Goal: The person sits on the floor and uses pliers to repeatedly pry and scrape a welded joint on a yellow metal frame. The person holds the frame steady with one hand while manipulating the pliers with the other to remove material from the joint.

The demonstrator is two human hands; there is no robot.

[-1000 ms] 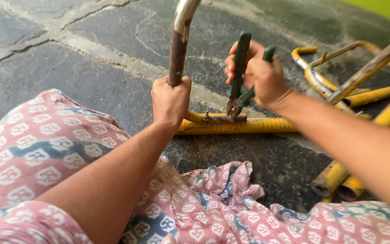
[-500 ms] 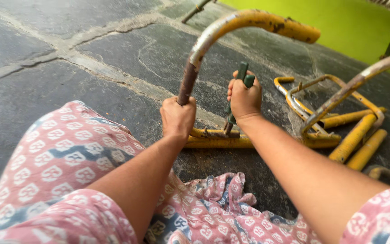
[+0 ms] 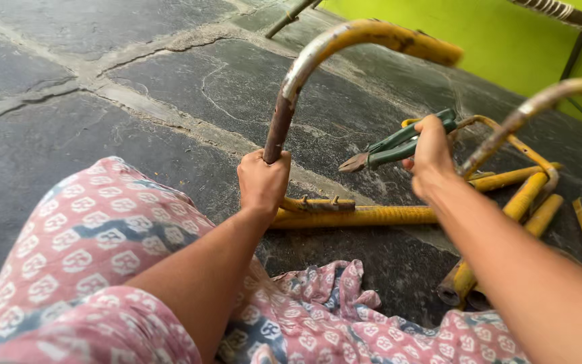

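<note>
Right at the bottom, pink patterned cloth (image 3: 75, 269) covers the person's lap and spills forward onto the dark stone floor (image 3: 48, 135), bunched up between the two forearms. Just beyond it, the left hand (image 3: 263, 180) is wrapped tight around the rusty lower end of a curved metal tube (image 3: 291, 87), fist closed, thumb side up, and that tube rises from the fist, bends over and runs off to the right, its yellow paint worn down to bare metal along the curve. Right under that fist, a yellow bar (image 3: 358, 216) lies flat on the floor, running off to the right, with a short rusty piece resting on top of it. Over on the right, the right hand (image 3: 431, 145) is up off the floor, fingers clamped on the green handles of a pair of pliers (image 3: 392, 147); the nose of the tool points left towards the upright tube, well clear of the bar below, and I cannot tell whether the nose is closed. Behind that hand, more yellow tubes (image 3: 527, 195) cross and pile together, and a second worn curved tube (image 3: 533, 108) arcs over them. Furthest back, a bright green wall (image 3: 506, 47) closes off the scene
</note>
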